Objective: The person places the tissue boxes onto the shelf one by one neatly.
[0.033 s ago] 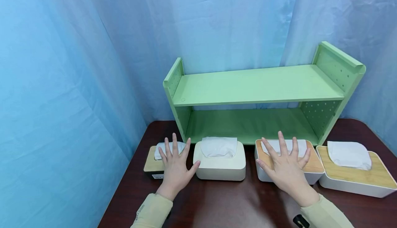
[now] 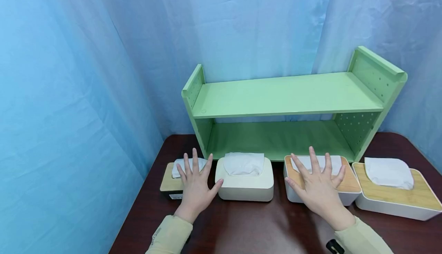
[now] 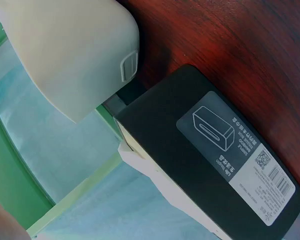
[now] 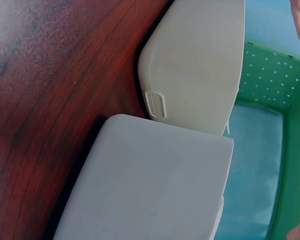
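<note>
My left hand (image 2: pixel 197 190) is held with fingers spread in front of a black tissue box (image 2: pixel 167 187) with a light wooden lid, its thumb towards a cream tissue box (image 2: pixel 245 193). Fingers also spread, my right hand (image 2: pixel 319 194) partly covers a white tissue box (image 2: pixel 292 195) with a wooden lid. Neither hand grips anything. A labelled side of the black box (image 3: pixel 165 100) fills much of the left wrist view. Farthest right stands a larger white tissue box (image 2: pixel 393 206) with a bamboo lid. White tissue pokes out of each box.
Behind the boxes stands a green two-tier shelf (image 2: pixel 286 96) with perforated sides. It rests on a dark red-brown wooden table (image 2: pixel 255 227). Blue curtains (image 2: pixel 103 93) hang at the back and left. A dark band (image 2: pixel 335 246) shows at the right sleeve.
</note>
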Available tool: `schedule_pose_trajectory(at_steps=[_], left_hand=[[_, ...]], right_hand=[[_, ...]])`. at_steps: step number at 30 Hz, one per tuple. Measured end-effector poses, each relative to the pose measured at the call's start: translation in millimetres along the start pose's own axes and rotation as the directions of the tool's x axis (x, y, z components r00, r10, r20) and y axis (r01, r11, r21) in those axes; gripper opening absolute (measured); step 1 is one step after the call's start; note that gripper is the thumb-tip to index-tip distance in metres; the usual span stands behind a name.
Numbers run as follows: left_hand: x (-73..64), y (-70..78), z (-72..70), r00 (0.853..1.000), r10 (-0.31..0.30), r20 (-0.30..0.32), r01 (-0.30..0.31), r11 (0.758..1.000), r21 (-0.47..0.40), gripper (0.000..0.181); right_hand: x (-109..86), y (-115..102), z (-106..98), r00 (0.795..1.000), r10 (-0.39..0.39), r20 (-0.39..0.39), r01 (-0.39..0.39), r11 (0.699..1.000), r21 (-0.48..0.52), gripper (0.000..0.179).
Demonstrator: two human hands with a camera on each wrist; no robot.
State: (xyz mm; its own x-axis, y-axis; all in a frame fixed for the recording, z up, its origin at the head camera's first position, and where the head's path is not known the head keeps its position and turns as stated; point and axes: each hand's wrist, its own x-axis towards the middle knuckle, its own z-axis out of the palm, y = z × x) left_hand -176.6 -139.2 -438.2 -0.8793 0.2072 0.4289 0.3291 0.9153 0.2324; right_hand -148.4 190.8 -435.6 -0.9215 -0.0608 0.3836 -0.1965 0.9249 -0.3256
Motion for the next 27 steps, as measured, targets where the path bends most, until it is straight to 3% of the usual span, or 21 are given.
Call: schedule_pose_trajectory(at_steps=[27], left_hand=[[1.3,5.6,10.2,1.000,0.010,0.014,-0.009,1.000,-0.022,0.074]], right_hand=[[0.9,5.4,2.3,1.000,0.001,0.022,-0.001,1.000,0.008,0.063]])
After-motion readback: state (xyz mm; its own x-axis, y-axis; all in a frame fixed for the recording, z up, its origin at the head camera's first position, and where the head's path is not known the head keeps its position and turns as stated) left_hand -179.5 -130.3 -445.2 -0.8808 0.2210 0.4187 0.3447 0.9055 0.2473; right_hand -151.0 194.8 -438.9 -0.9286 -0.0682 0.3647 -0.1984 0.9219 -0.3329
